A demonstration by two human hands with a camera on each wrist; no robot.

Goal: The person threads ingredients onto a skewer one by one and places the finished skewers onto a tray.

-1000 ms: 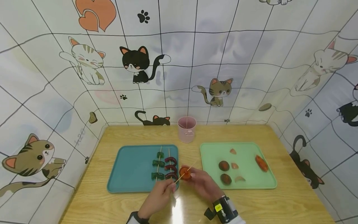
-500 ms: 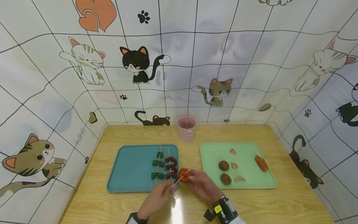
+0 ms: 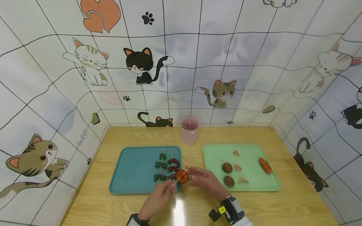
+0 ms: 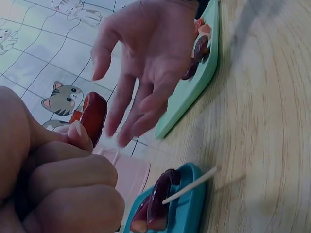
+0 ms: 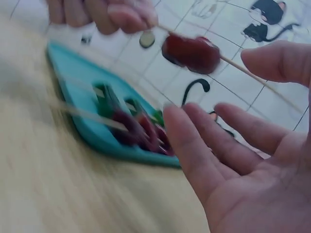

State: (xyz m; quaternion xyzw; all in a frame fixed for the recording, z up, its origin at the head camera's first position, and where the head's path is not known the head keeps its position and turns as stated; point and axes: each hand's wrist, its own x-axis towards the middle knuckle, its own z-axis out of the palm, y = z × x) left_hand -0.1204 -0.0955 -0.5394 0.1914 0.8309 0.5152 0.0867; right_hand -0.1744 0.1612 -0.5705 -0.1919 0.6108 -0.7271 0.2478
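My left hand (image 3: 158,201) pinches a thin wooden skewer (image 3: 188,168) between thumb and fingers, over the near right corner of the blue tray. A glossy orange-red round piece (image 3: 182,176) is threaded on the skewer, close to the fingertips. In the right wrist view the skewer's bare end sticks out well past the round piece (image 5: 191,53). My right hand (image 3: 207,182) is just right of it, fingers spread and holding nothing; the left wrist view shows its palm (image 4: 150,53) apart from the piece.
The blue tray (image 3: 133,169) bears a skewer of green pieces (image 3: 160,164) and one of dark red curved pieces (image 3: 173,161). On the green tray (image 3: 212,153) lie brown rounds (image 3: 227,167), small pale pieces (image 3: 237,168) and an orange-red piece (image 3: 265,165). A pink bucket (image 3: 189,133) stands behind.
My right hand has let go of the orange-red piece and spread its fingers. The skewer with the piece has shifted slightly left, still in my left hand.
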